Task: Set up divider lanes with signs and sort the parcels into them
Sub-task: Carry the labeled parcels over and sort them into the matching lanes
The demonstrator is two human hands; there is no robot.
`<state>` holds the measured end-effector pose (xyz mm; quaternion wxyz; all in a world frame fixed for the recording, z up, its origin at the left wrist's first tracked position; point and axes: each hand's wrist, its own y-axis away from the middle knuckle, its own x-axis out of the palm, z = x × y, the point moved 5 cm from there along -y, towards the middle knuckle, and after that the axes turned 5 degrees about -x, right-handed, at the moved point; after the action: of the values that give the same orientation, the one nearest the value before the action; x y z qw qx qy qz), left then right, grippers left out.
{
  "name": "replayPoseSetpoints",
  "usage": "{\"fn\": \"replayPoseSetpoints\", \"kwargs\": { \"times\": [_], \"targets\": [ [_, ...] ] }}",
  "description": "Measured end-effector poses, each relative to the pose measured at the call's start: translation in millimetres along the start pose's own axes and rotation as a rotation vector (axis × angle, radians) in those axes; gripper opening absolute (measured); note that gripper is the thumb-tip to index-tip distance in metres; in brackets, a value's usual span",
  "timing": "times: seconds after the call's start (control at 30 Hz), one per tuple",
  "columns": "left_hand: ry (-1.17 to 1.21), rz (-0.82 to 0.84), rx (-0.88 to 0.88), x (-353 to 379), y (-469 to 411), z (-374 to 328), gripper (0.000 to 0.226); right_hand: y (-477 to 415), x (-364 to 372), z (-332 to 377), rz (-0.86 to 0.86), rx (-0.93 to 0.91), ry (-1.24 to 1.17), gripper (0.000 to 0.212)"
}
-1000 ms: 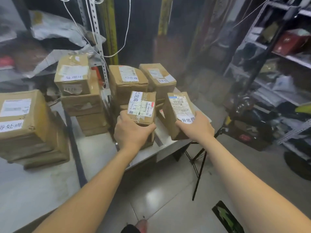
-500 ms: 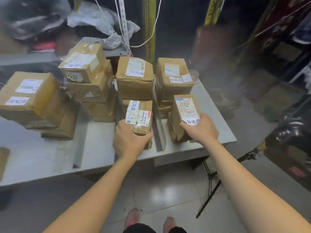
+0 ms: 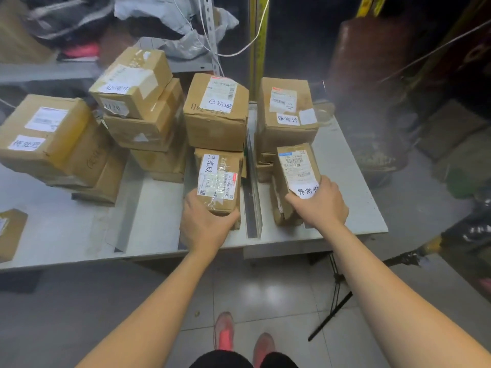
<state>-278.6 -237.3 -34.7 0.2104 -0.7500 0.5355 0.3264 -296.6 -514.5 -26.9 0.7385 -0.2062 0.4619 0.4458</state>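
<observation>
Table lanes are mostly stacked; one parcel is gripped by the left hand, a second parcel by the right hand, neither yet released.

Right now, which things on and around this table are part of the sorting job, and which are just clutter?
Job: 已完成 parcel in left grip; 异常件 parcel in right grip; metal divider between them; stacked parcels behind; table.
Clutter: plastic bags on the back shelf; perforated shelf upright; black tripod on the floor.
</observation>
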Motion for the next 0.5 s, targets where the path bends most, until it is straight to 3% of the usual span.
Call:
{"fn": "replayPoseSetpoints", "kwargs": {
  "times": [0.23,0.5],
  "targets": [
    [-0.041,0.040,0.031,10,4,7,0.097,3,4,4,0.041,-0.014,0.022,0.090],
    [-0.320,0.139,0.114,3,-4,-6,0.136,8,1,8,0.071,-0.005,0.039,0.105]
  ]
}}
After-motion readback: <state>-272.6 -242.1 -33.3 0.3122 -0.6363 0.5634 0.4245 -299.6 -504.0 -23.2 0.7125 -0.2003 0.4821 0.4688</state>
